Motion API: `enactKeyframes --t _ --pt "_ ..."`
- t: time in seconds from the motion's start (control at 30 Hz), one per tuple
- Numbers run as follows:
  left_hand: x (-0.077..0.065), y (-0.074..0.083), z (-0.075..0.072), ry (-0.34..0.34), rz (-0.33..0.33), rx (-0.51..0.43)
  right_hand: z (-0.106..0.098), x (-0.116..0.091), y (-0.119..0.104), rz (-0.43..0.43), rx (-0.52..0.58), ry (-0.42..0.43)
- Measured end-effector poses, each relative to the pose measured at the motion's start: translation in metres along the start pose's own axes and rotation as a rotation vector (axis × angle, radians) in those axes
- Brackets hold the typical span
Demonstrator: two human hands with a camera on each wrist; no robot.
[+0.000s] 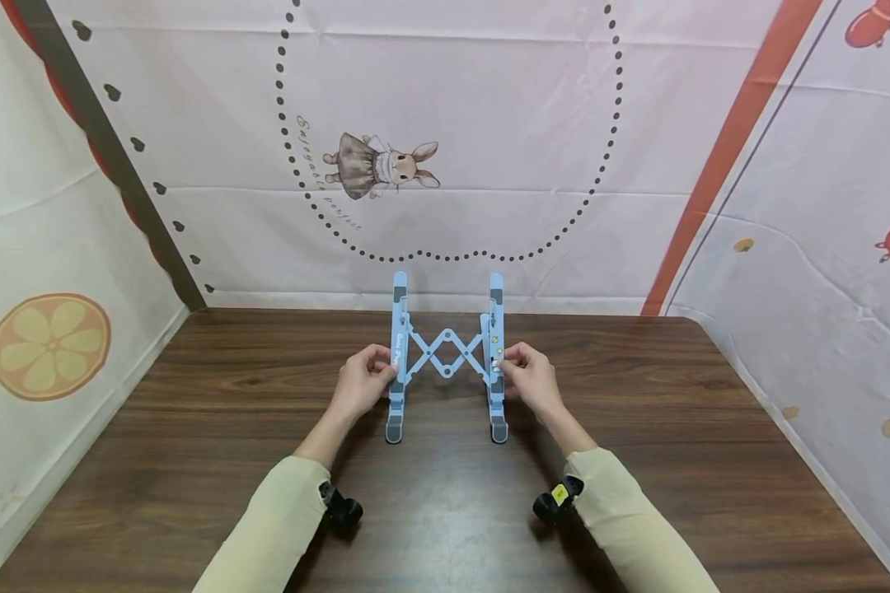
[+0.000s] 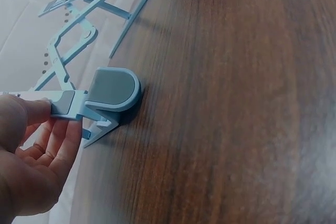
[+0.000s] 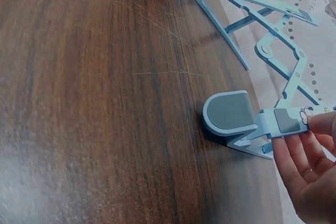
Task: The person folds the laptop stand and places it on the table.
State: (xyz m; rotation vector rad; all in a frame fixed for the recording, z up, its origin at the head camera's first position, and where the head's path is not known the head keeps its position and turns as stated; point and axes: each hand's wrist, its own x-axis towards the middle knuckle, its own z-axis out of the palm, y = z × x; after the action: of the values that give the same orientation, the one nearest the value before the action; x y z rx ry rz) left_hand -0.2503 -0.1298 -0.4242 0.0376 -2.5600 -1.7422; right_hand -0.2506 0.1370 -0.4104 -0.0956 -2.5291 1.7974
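Observation:
A light blue folding laptop stand (image 1: 447, 352) stands spread on the wooden table, its two long arms joined by crossed links. My left hand (image 1: 363, 380) pinches the left arm from its outer side, thumb on top and fingers beneath. On the opposite arm, my right hand (image 1: 531, 377) has the same kind of pinch, its thumb over small printed stickers. Grey pads show at the arms' ends, and a rounded front lip (image 2: 113, 88) rises near the left hand in the left wrist view. In the right wrist view the matching lip (image 3: 229, 113) sits beside the right hand.
The dark brown table (image 1: 638, 428) reaches back to a white printed cloth (image 1: 519, 123) hanging behind it, with more cloth along both sides. Black wrist cameras (image 1: 341, 509) are strapped at both sleeve cuffs, close over the tabletop.

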Motion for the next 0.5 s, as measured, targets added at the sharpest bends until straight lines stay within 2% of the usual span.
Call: enactKeyframes --t 0.5 --pt "0.0011 0.0014 0.0048 -0.005 0.009 -0.018 0.0053 0.0003 -0.0015 -0.015 0.018 -0.003"
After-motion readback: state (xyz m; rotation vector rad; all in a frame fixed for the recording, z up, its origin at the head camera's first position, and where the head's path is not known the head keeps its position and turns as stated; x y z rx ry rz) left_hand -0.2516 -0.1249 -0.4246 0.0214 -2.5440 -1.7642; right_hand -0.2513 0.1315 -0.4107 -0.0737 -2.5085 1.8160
